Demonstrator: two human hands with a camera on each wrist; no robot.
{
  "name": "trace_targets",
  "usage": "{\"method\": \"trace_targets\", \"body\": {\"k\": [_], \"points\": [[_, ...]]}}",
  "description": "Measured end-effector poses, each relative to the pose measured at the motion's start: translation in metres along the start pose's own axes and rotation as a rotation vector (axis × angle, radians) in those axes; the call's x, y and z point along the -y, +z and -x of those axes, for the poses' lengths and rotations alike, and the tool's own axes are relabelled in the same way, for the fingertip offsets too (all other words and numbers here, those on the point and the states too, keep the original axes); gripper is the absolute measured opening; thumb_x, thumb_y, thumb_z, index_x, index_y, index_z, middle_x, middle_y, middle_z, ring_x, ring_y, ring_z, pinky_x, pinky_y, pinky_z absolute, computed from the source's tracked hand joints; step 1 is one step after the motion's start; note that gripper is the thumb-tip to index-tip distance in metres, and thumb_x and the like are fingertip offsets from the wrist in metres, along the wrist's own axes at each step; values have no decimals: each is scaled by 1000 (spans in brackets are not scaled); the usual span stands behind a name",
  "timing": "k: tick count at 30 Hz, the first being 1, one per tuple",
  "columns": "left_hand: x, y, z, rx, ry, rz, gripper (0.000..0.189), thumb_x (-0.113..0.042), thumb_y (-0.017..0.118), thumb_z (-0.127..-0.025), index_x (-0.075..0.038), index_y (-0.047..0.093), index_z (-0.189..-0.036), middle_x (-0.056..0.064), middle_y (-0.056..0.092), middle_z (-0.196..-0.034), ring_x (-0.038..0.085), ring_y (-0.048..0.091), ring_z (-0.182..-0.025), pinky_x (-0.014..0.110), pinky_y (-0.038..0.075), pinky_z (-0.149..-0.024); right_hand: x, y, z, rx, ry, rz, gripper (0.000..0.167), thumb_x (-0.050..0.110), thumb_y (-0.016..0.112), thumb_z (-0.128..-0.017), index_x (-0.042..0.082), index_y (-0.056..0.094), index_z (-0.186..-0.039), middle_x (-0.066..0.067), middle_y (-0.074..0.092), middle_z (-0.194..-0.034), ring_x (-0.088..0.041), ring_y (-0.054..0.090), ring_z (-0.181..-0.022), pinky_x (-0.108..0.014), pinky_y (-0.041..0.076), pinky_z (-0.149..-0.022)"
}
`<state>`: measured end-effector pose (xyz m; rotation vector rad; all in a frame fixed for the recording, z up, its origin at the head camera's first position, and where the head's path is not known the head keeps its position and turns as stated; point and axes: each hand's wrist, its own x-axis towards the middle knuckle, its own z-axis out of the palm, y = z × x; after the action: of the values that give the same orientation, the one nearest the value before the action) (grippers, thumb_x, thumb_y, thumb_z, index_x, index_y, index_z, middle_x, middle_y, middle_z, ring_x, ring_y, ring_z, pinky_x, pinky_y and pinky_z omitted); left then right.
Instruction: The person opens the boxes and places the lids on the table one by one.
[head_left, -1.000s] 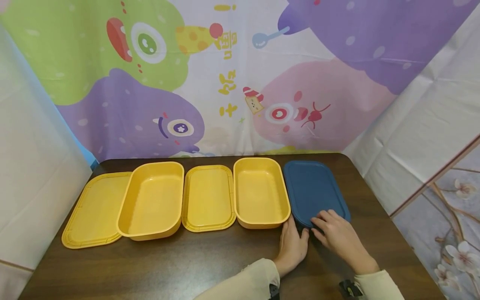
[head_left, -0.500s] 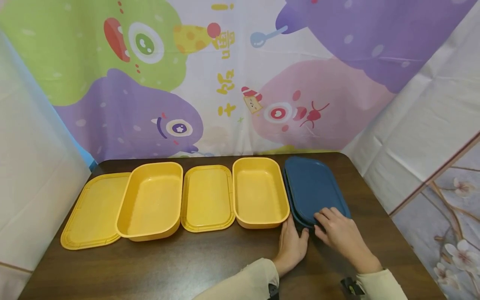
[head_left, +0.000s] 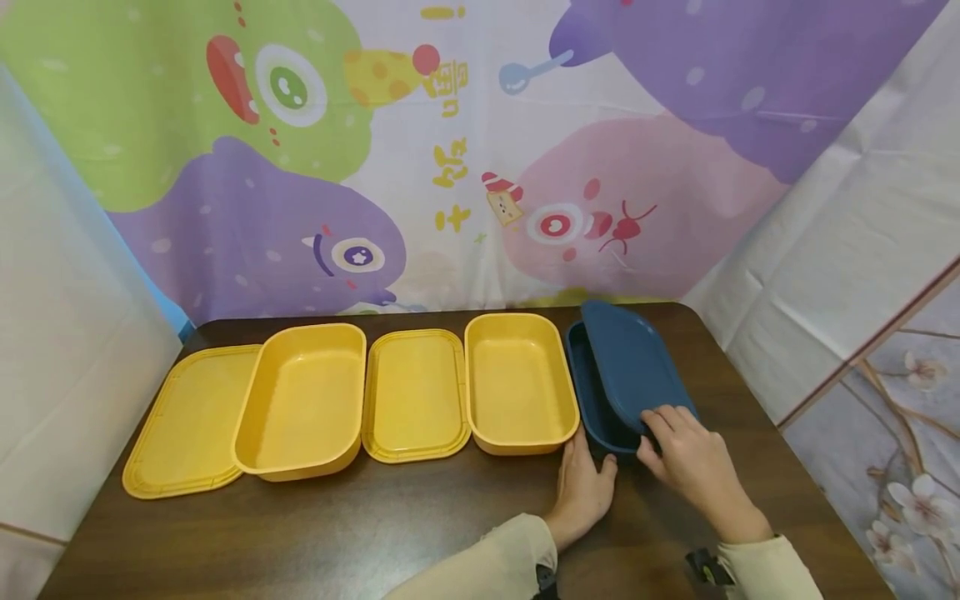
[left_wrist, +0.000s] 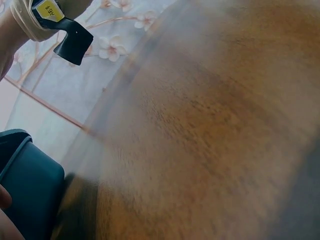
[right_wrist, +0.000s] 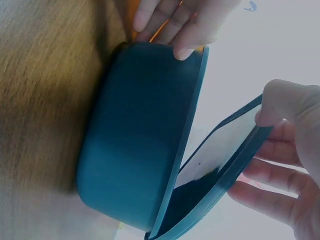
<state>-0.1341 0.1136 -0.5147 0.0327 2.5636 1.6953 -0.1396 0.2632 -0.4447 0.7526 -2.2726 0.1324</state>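
A blue lidded food container point(head_left: 588, 400) stands at the right end of the row. My right hand point(head_left: 693, 458) pinches the near edge of its blue lid point(head_left: 637, 358). That lid is tilted, its left side raised off the rim and its right side still low. In the right wrist view, the thumb of my right hand point(right_wrist: 295, 140) presses one face of the lid point(right_wrist: 215, 195), with the fingers on the other. My left hand point(head_left: 585, 492) rests against the near left corner of the container point(right_wrist: 135, 135), fingers straight along the side and thumb on the front wall.
Left of the blue container stand a yellow container point(head_left: 521, 392), a small yellow lid point(head_left: 417, 396), a larger yellow container point(head_left: 307, 400) and a larger yellow lid point(head_left: 187, 433). They sit on a dark wooden table point(head_left: 300, 542) against a cartoon-printed curtain point(head_left: 465, 275).
The blue lid has come up off the container on its left side and shifted right, exposing the inside. My right hand has moved slightly up and right with it; my left hand has stayed put.
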Motion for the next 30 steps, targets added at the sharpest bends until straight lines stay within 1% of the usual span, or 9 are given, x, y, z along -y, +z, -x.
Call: {"method": "trace_targets", "body": {"k": [5, 8, 15, 17, 21, 22, 26, 28, 30], "points": [[0, 0, 0, 4, -8, 5, 70, -21, 62, -92, -4, 30, -151, 16, 40, -151, 32, 45, -134, 47, 39, -110, -1, -1, 0, -57, 35, 4, 31, 16, 46, -81, -4, 67, -91, -15, 66, -82, -31, 62, -71, -41, 49, -44], [-1, -1, 1, 8, -8, 11, 70, -21, 62, -92, -4, 29, -152, 16, 39, -152, 32, 44, -135, 48, 38, -110, -2, -2, 1, -69, 63, 8, 33, 19, 45, -83, -4, 67, -90, -15, 66, -82, -32, 63, -73, -43, 52, -47], [-1, -1, 0, 16, -15, 22, 70, -21, 62, -92, -5, 29, -152, 16, 39, -151, 32, 46, -134, 48, 38, -110, -5, -6, 0, -93, 113, -18, 32, 18, 49, -80, -5, 67, -91, -17, 66, -80, -32, 63, -71, -45, 52, -50], [-1, -1, -1, 18, -21, 26, 70, -21, 62, -92, -5, 29, -152, 16, 39, -152, 32, 46, -134, 48, 38, -110, -6, -7, 0, -116, 120, -32, 30, 16, 51, -78, -5, 68, -91, -17, 66, -79, -33, 63, -71, -45, 52, -50], [-1, 0, -2, 25, -36, 30, 70, -20, 62, -93, -5, 29, -152, 16, 39, -152, 33, 46, -134, 49, 38, -110, -10, -7, 0, -167, 133, -68, 28, 10, 59, -69, -5, 69, -91, -17, 67, -80, -33, 64, -71, -45, 51, -51], [0, 0, -2, 27, -41, 31, 70, -20, 62, -93, -5, 28, -152, 16, 39, -152, 32, 46, -134, 49, 38, -110, -11, -8, 0, -171, 137, -74, 29, 9, 59, -69, -5, 69, -91, -17, 67, -81, -33, 64, -71, -45, 51, -52], [0, 0, -2, 28, -48, 33, 70, -21, 62, -93, -6, 28, -152, 16, 39, -152, 32, 46, -134, 49, 38, -110, -16, -12, -1, -150, 173, -79, 29, 13, 55, -74, -6, 67, -92, -17, 67, -82, -32, 64, -72, -45, 51, -57], [0, 0, -2, 30, -46, 35, 70, -21, 61, -93, -5, 29, -152, 16, 39, -152, 33, 46, -134, 49, 38, -110, -18, -14, -2, -159, 183, -86, 30, 15, 53, -76, -7, 67, -92, -18, 66, -81, -32, 64, -70, -44, 50, -58], [0, 0, -2, 35, -48, 42, 69, -21, 61, -93, -5, 28, -152, 16, 38, -152, 32, 44, -135, 49, 37, -111, -20, -14, -2, -185, 185, -90, 29, 13, 54, -75, -7, 67, -91, -19, 66, -81, -31, 63, -69, -44, 49, -57]]}}
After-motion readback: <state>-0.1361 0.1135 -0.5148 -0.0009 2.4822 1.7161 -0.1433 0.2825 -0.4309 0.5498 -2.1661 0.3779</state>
